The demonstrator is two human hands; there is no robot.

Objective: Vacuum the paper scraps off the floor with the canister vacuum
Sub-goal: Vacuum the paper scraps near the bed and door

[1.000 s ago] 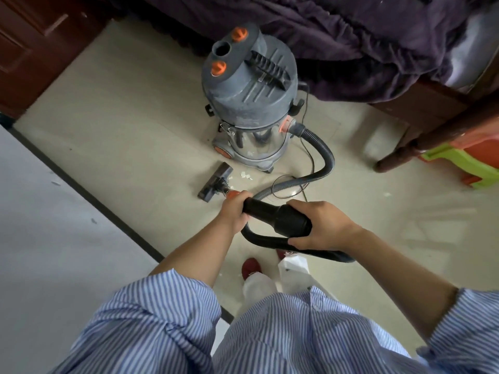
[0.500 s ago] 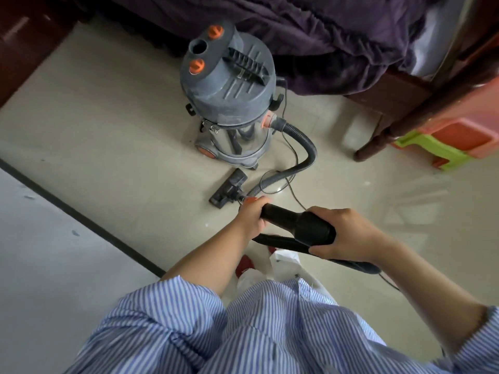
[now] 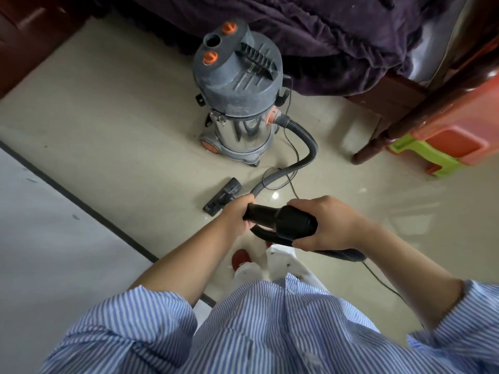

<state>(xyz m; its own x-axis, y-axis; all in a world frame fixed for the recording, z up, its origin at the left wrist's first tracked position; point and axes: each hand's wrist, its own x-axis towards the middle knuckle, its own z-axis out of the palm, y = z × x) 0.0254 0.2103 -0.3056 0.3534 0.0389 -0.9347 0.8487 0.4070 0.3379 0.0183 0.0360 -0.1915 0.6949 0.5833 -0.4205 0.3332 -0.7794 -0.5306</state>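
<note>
Crowding the canister vacuum (image 3: 237, 103): purple blanket (image 3: 324, 31).

Gripped black wand handle (image 3: 280, 222) with left hand (image 3: 237, 215) and right hand (image 3: 328, 224), floor nozzle (image 3: 222, 197) flat on tile near upright canister vacuum (image 3: 239, 95).

No text can be read; the floor nozzle (image 3: 222, 197), near the canister vacuum (image 3: 237, 93), bears small, illegible lettering.

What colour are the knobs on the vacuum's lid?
Orange, on the grey canister vacuum lid; clearest in the head view.
</note>
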